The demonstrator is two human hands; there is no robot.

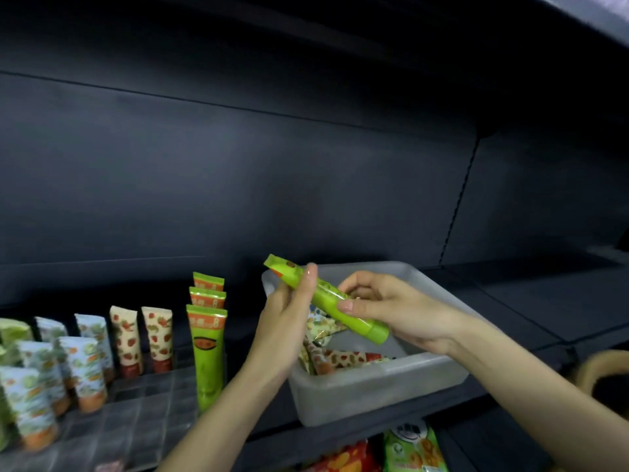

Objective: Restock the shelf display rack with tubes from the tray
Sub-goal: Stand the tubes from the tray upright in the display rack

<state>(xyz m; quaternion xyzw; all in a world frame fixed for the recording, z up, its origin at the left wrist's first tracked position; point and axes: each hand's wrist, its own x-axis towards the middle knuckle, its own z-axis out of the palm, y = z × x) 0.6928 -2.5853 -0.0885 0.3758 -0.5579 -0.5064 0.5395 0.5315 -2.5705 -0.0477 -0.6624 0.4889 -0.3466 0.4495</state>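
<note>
On a dark shelf (510, 301) with a dark, dimly lit back panel (238, 182) behind it, a pale see-through tray (374, 386) sits to the right of a clear display rack (146, 403) divided into small square cells.

Three upright green tubes (207, 352) stand in the rack, one behind the other, caps down, in the row nearest the tray. To their left stand two strawberry tubes (126, 338) side by side. Further left are at least five pale fruit-print tubes (83, 373); more at the frame's edge are cut off, so the full count cannot be told. Several patterned tubes (340, 359) lie loose in the tray, overlapping too much to count. On the level below the shelf, a green packet (412, 447) and a red packet (343, 461) show.

One green tube (326, 298) is held in the air over the tray's left part, tilted, with its flat crimped end up and to the left and its cap down and to the right. The left hand (286, 321) grips it near the crimped end, a fingertip lying across the tube. The right hand (391, 308) holds the lower half just above the cap, thumb pressed on the front and fingers curled behind. Both hands are above the tray, the left one between the tray and the rack.
</note>
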